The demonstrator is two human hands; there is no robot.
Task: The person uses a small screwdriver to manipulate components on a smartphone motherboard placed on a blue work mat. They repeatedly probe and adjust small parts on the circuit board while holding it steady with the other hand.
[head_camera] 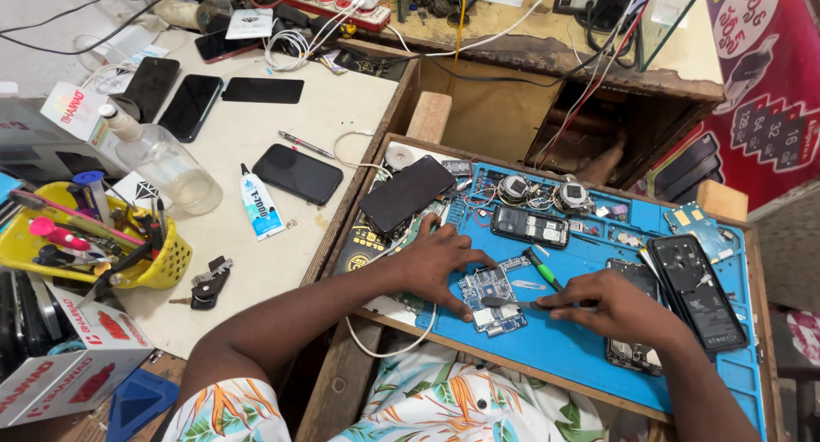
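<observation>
On blue mat (564, 339), left hand (440, 263) presses circuit board (492, 298) flat-fingered; right hand (611, 310) pinches tweezers (512, 304).

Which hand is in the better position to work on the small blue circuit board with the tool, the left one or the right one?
Probably the right hand: it already holds the thin tool, whose tip reaches the circuit board. The left hand lies on the board's upper left side, pressing it onto the blue mat.
</observation>
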